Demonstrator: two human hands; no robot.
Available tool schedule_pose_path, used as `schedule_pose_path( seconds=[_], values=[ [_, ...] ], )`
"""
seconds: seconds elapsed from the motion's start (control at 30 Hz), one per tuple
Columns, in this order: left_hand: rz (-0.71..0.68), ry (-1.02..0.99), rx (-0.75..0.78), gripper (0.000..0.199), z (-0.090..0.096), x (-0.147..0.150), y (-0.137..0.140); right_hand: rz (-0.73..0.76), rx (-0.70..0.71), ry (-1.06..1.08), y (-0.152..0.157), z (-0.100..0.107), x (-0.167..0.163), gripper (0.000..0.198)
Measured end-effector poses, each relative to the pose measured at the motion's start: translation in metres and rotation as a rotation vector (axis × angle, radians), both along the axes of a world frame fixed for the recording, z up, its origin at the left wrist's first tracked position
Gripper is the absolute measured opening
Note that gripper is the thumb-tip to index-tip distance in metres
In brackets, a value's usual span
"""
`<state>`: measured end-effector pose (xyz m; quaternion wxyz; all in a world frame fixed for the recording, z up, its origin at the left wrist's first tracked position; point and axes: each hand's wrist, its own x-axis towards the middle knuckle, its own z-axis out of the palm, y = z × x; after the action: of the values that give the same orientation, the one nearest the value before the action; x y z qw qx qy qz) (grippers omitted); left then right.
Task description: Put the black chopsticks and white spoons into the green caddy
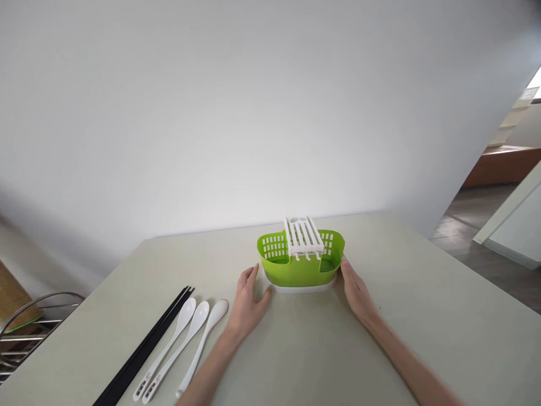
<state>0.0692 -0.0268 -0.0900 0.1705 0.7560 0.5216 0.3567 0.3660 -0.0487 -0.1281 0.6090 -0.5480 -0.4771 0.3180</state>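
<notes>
The green basket [298, 276] sits on the worktop [325, 349] between the left hand [247, 300] and the right hand [357, 294], maybe so it won't wobble. The left hand's grip is spread; I can't tell if the right hand's pinches.

From where I stood, it looked like a home; black chopsticks [147, 343], white spoons [199, 317] and a green plastic cutlery basket [296, 276] were out on a pale table [338, 355] against a plain wall [270, 113]; a metal rack [25, 338] stood off to the left; past the wall's right end, grey flooring [469, 220] ran beside a white panel [515, 225] and a reddish-brown ledge [499, 168].
</notes>
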Motion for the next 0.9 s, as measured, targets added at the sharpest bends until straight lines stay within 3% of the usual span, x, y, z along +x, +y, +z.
schedule_pose_path(
  seconds=[0.23,0.3,0.43,0.6,0.9],
  values=[
    [-0.008,0.336,0.208,0.059,0.05,-0.098,-0.043,-0.318,-0.002,0.092,0.004,-0.009,0.009,0.054],
    [-0.039,0.435,0.16,0.067,0.053,-0.128,-0.056,-0.362,-0.024,0.119,0.007,-0.012,0.012,0.047],
    [-0.16,0.606,0.165,0.083,0.039,-0.168,-0.073,-0.385,-0.049,0.147,0.008,-0.015,0.013,0.039],
    [-0.196,0.673,0.177,0.095,0.03,-0.177,-0.08,-0.389,-0.059,0.167,0.005,-0.015,0.013,0.035],
    [-0.192,0.685,0.147,0.075,0.027,-0.145,-0.079,-0.368,-0.063,0.166,0.004,-0.013,0.015,0.029]
  ],
)
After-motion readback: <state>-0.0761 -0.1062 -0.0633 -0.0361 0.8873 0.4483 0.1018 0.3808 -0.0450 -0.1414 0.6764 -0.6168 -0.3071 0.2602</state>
